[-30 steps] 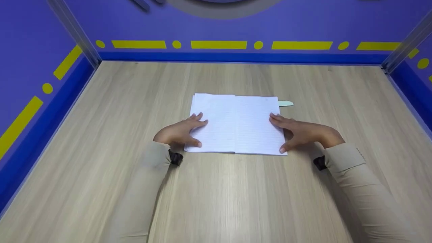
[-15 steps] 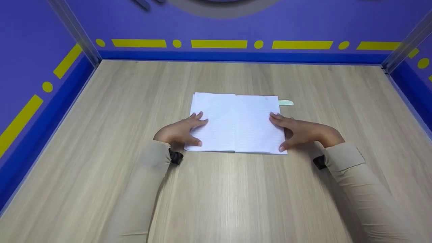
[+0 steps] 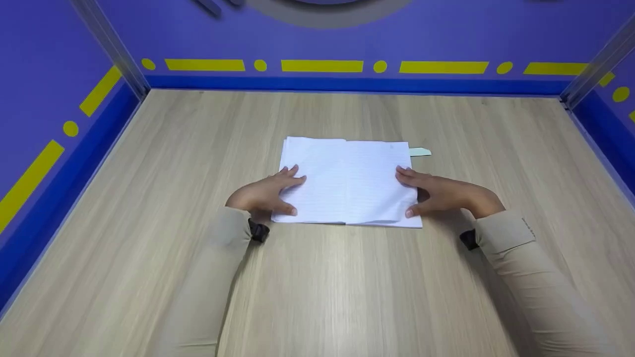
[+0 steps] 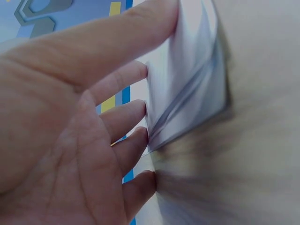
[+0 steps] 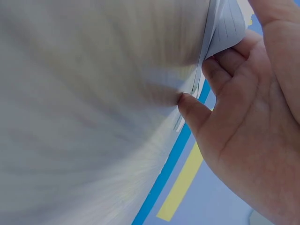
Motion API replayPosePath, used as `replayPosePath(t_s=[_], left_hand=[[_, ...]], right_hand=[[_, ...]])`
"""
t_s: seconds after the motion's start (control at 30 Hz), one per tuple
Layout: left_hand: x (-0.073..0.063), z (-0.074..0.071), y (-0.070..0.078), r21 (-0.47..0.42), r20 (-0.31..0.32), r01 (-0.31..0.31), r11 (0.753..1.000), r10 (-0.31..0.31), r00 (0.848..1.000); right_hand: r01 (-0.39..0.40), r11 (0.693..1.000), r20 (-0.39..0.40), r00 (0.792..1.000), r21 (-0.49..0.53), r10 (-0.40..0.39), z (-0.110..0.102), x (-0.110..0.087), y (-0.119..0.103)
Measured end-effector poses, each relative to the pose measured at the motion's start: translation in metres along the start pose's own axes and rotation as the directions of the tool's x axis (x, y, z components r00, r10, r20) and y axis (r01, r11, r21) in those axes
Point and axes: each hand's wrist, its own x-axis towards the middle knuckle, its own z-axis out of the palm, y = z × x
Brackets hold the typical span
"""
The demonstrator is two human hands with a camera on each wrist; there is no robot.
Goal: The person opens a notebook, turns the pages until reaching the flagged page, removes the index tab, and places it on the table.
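Note:
A notebook (image 3: 342, 183) lies spread flat on the table, showing two white lined pages. My left hand (image 3: 263, 192) rests on its left edge, with fingers and thumb spread apart. At the right edge, my right hand (image 3: 446, 193) touches the right-hand page (image 3: 372, 178) with its fingertips and thumb. That page's lower right corner is raised and bowed inward beside the thumb, above the sheet below. The right wrist view shows a lined page (image 5: 228, 29) curling next to the fingers. In the left wrist view, the notebook corner (image 4: 187, 89) shows bent leaves beneath the thumb.
A pale green tab (image 3: 420, 151) sticks out past the notebook's upper right edge. The wood-grain table (image 3: 317, 287) is bounded at the back and both sides by blue walls (image 3: 322, 44) with yellow marks. Each wrist wears a black device (image 3: 258, 231).
My right thumb has slid slightly inward, and the lower right corner of the right-hand page has lifted and bowed. My left hand and the notebook have stayed in place.

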Motion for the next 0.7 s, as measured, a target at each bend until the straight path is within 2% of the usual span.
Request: replayPosePath(t_s=[0.5,0.7], left_hand=[[0.0003,0.001,-0.0008,-0.018,-0.006,0.018,1.0,-0.018,1.0],[0.0007,-0.0003,-0.0023,-0.005,-0.008,-0.022,1.0,0.022,1.0]], right_hand=[[-0.049,0.999,-0.008,0.999,-0.019,0.049,0.0005,0.0006,-0.0019],[-0.018,0.999,-0.025,1.0,-0.026,0.017,0.0008,-0.0002,-0.002]])
